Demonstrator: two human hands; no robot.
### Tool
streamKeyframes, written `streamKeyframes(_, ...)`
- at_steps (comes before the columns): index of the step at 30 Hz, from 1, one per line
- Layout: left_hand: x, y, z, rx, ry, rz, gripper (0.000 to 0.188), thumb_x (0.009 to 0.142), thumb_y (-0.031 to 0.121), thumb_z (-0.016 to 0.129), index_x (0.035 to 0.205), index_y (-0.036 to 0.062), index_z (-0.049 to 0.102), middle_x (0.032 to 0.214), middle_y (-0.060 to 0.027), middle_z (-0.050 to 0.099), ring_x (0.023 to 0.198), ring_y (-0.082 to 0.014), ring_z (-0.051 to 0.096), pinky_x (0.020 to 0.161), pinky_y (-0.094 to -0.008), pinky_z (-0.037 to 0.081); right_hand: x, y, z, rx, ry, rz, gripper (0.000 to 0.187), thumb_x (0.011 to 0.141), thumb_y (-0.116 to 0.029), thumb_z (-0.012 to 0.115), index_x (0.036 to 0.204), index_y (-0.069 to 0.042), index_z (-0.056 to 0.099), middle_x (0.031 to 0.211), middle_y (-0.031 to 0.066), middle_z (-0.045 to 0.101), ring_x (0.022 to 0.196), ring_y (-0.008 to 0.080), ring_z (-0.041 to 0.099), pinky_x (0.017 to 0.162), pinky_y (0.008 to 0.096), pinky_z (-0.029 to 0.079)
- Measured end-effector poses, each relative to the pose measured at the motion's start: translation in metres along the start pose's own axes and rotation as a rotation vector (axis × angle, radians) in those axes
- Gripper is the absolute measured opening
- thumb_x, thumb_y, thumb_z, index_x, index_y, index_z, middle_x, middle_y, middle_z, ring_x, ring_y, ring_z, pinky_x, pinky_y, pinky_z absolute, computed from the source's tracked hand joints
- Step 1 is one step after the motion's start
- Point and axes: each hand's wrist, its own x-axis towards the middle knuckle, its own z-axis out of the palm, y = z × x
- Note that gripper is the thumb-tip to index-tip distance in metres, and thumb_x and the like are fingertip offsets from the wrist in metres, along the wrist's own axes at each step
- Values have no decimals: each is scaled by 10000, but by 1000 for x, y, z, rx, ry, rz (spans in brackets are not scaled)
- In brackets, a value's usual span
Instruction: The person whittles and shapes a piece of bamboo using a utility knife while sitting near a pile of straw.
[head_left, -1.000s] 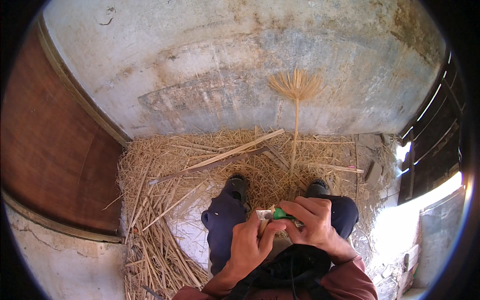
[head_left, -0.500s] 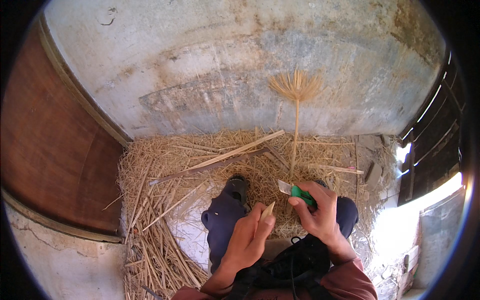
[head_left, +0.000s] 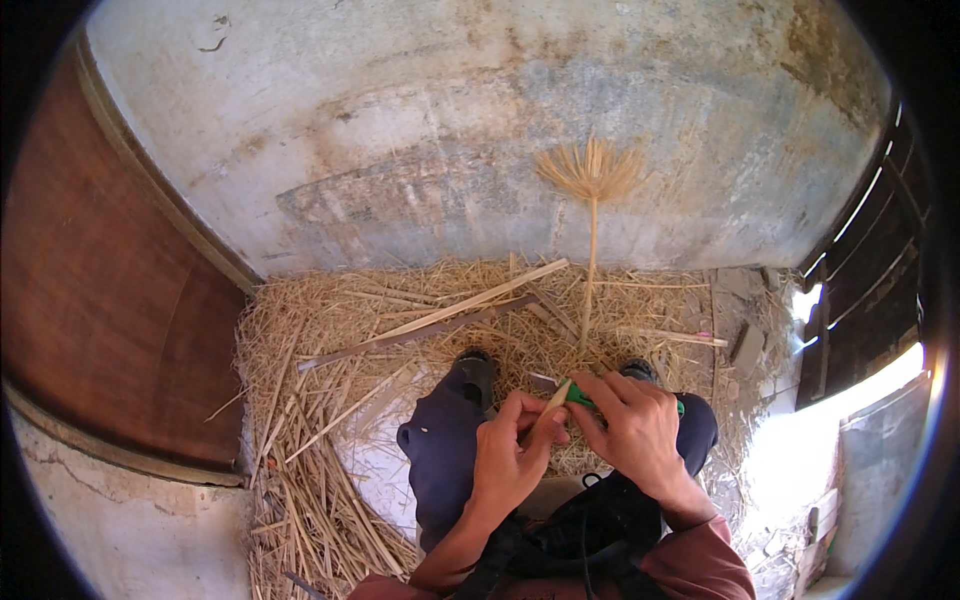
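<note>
In front of my knees, my left hand (head_left: 512, 455) is closed around a short pale piece of bamboo or wood (head_left: 557, 397), its end sticking up between thumb and fingers. My right hand (head_left: 640, 428) grips a green utility knife (head_left: 579, 394) with a wide metal blade. The knife meets the pale piece near its tip, and the two hands are almost touching. The right fingers partly cover the handle, and only a sliver of the blade shows beyond the piece.
Straw and shavings (head_left: 540, 345) cover the floor around my feet. A straw-headed broom (head_left: 594, 180) leans upright against the stained wall (head_left: 420, 130). Long split strips (head_left: 480, 300) lie ahead; more sticks (head_left: 310, 490) pile at left, beside a brown door (head_left: 110, 290).
My right hand has moved left and brought the knife against the pale piece. My left hand has shifted slightly right, and the piece now leans to the right.
</note>
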Motion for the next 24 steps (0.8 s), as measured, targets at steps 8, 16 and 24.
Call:
streamKeyframes(8,8,-9,-19,346,160,41,231,1088,205,681,1110,12,556,725,-74,689,638,-93,640,564,-261,446,-2,14,-18,110,179,214,299,877,-181,856,1150,-97,767,837,81,720,615,279,679,554,400,517)
streamKeyframes(16,-10,22,-24,-184,-176,-144,310,1023,206,777,1141,70,524,780,62,484,692,-12,405,602,-231,316,1,22,-3,571,-35,57,296,904,-194,848,1129,-32,745,943,146,767,723,339,745,614,384,567)
streamKeyframes(24,-13,26,-34,-206,-324,-52,300,1008,231,805,1081,66,566,763,48,516,697,-25,447,584,-248,356,1,8,7,624,-100,-143,343,865,-269,871,1109,-60,751,847,86,722,647,293,707,550,382,538)
